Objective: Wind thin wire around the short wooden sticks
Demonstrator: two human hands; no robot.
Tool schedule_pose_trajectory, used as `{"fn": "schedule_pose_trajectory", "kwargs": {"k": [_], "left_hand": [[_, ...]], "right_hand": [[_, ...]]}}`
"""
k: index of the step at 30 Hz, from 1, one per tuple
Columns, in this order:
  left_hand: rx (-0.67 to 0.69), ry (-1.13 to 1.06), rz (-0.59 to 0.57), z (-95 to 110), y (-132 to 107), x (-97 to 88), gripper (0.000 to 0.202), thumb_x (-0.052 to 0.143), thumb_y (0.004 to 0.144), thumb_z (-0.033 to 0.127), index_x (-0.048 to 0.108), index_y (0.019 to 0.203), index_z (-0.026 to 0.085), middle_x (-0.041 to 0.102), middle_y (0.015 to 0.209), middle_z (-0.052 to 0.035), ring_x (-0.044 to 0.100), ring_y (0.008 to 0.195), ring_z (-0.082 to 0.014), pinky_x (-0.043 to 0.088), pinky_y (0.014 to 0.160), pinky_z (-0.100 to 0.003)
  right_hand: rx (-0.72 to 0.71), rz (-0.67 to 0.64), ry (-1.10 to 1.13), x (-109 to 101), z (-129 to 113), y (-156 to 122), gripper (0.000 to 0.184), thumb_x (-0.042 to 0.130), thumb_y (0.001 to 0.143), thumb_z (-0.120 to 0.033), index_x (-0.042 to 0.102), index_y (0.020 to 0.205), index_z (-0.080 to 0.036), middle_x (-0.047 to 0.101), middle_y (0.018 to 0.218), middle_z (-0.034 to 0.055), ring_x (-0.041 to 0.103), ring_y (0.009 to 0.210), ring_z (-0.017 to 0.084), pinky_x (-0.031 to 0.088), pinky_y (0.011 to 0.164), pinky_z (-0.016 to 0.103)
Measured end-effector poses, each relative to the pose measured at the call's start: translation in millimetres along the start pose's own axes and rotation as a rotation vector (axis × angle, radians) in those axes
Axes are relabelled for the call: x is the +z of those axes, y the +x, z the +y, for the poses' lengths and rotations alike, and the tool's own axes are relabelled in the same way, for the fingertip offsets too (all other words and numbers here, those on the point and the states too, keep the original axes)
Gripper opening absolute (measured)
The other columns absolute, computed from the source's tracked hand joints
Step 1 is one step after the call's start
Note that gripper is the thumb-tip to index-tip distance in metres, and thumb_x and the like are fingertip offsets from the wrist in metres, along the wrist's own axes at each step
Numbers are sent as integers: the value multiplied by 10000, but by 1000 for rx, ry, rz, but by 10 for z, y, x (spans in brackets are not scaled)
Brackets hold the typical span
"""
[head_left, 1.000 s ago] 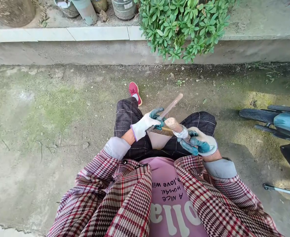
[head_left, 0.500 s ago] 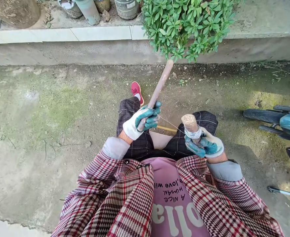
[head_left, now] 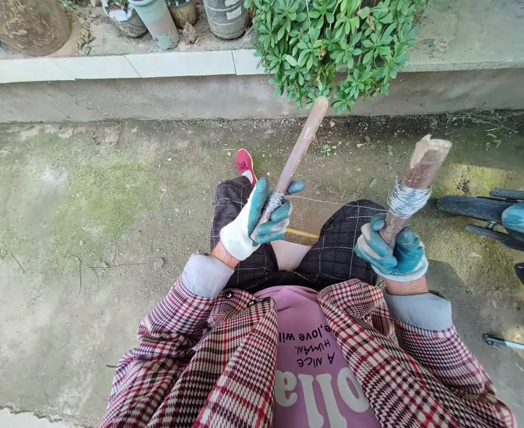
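One thin stick [head_left: 303, 139] is slanting up and to the right from the gloved left hand [head_left: 253, 221], whose fingers are clasping its lower part. Some wire [head_left: 274, 203] is wrapping the thin stick right where those fingers are gripping. The right hand [head_left: 403, 260], also gloved, is holding a thick stick [head_left: 425, 166] well apart from the thin one; its fingers are curling firmly around the lower part, and the thick stick is leaning to the right with its pale, rough top showing. A fat coil [head_left: 408, 200] of wire is circling it just above the fingers, and the wire is stretching from stick to stick, sagging slightly and crossing by the right knee [head_left: 362, 209]. Both hands are hovering above the trousers [head_left: 344, 238]. A red shoe [head_left: 245, 160] is poking out past the left knee [head_left: 227, 193] onto the ground [head_left: 110, 196]. Farther off, a ledge [head_left: 177, 64] is carrying pots [head_left: 157, 25] on the left, and a bush [head_left: 327, 47] is spilling over its edge. To the right, a wheel [head_left: 467, 206] is standing on the ground, with a rod [head_left: 518, 345] lying apart from it
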State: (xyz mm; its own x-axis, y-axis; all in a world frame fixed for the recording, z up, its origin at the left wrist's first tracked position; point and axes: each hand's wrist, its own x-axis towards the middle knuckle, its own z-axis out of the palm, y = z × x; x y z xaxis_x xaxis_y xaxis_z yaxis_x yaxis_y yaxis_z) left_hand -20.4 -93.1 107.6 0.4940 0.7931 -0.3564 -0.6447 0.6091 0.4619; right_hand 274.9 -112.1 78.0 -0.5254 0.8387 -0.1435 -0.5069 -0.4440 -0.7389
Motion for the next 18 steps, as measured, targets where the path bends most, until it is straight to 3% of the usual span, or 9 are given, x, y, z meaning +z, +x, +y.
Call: {"fn": "schedule_pose_trajectory", "kwargs": {"k": [7,11,15,18], "left_hand": [[52,-3,-5,-54,-48,66,506,447,1063,635,686,1130,194,454,588,77,248,302,-31,188,283,-142],[135,18,-36,-93,-9,33,433,514,1053,593,679,1122,199,491,625,73,273,328,-29,214,296,-136],[199,104,-51,-120,30,-20,402,794,894,495,674,1136,197,524,671,77,303,371,-17,261,324,-134],[204,130,-64,-133,16,-2,484,926,745,400,674,1103,193,489,659,95,273,370,-7,264,322,-141]], "right_hand": [[-142,-31,-41,76,-194,-96,320,798,872,-493,802,1037,-219,488,528,-70,225,299,50,169,283,216],[-154,-55,-42,120,-219,-171,348,787,880,-518,809,1037,-208,478,500,-67,229,281,50,195,264,209],[-162,42,-115,168,-227,-250,358,786,850,-597,817,984,-266,399,442,-74,270,281,82,225,285,233],[-179,106,-127,201,-254,-290,352,806,818,-616,809,929,-282,343,412,-88,196,267,71,199,277,234]]}}
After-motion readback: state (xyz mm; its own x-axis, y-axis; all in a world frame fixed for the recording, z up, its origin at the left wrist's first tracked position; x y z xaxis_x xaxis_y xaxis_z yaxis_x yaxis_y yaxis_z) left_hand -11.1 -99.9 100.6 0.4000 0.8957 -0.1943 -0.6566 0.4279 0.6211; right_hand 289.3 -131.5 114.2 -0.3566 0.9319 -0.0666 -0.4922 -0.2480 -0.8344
